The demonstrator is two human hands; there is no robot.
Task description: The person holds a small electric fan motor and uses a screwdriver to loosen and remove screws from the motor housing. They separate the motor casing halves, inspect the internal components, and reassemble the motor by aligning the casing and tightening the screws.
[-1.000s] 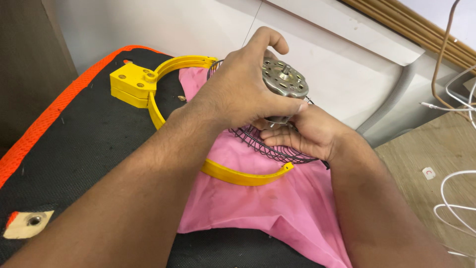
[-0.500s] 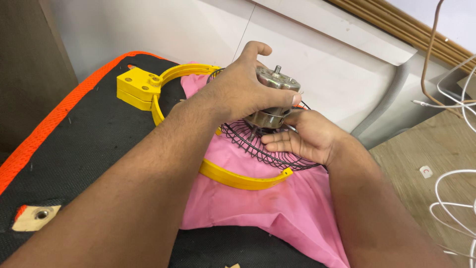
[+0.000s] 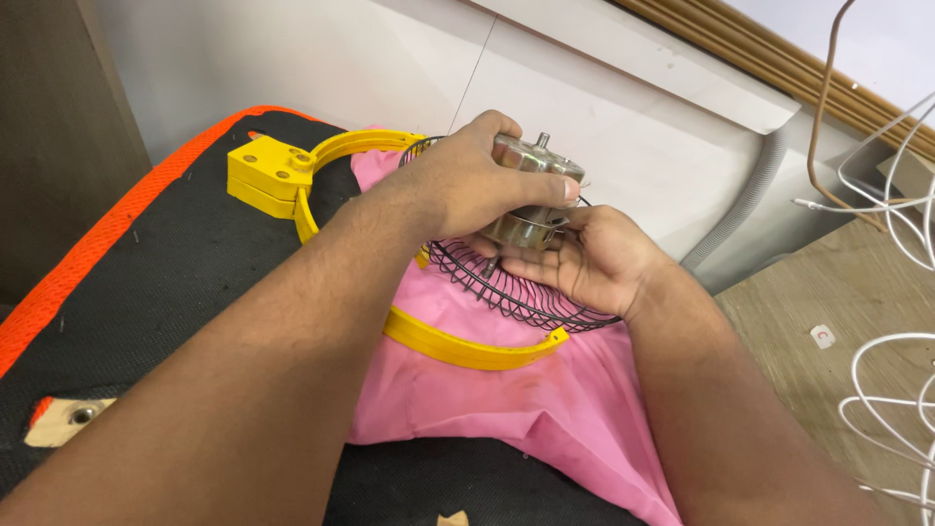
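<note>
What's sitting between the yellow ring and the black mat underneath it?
In the head view, a pink cloth lies spread between the yellow ring and the black mat; the ring's yellow block end rests on bare mat.

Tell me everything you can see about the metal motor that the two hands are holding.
The motor is a short, round, silver-grey metal body with a thin shaft standing up from its top. It looks shiny and slightly worn. It sits a little tilted above the middle of a dark wire grille, which lies over a pink cloth. The left hand covers its top and side with a closed grip; the right hand supports it from below. Its underside is hidden.
</note>
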